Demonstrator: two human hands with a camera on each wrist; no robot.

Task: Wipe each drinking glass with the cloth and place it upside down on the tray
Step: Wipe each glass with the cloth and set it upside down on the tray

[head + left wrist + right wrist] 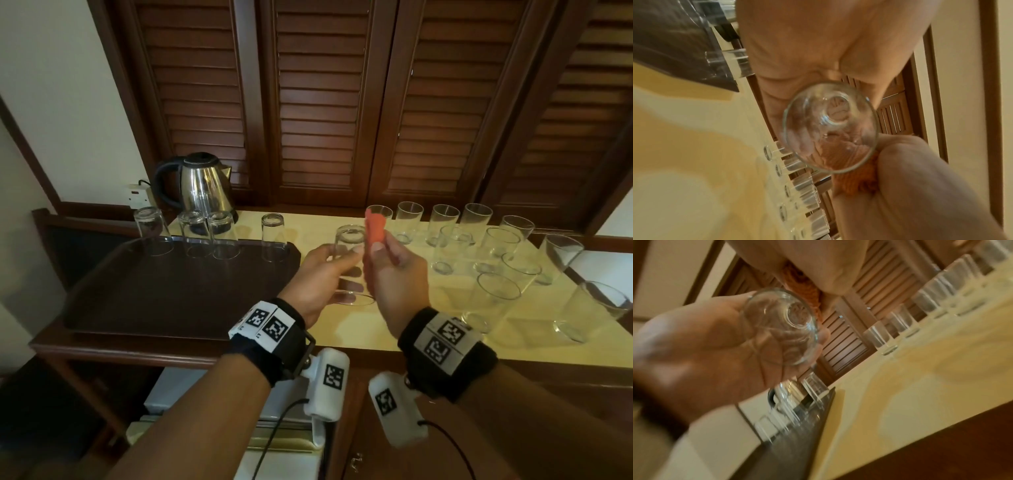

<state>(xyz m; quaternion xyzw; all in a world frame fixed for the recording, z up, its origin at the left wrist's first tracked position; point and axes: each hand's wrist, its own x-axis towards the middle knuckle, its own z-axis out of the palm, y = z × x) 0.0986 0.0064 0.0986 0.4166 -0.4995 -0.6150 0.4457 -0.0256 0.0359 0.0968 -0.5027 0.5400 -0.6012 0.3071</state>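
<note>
While left hand (320,274) grips glass (347,246) mid-wall, right hand (394,274) pinching orange cloth (375,226): glass likely light, slippery, fragile.

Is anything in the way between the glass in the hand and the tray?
Nothing visible blocks it. The left hand holds the glass just right of the tray. Four upturned glasses stand along the tray's far edge, and the near part is bare. The right hand holds the cloth beside the glass.

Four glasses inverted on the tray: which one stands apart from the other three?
The rightmost inverted glass, by the tray's far right corner. The other three cluster in front of the kettle; this one stands alone, nearest the hands.
</note>
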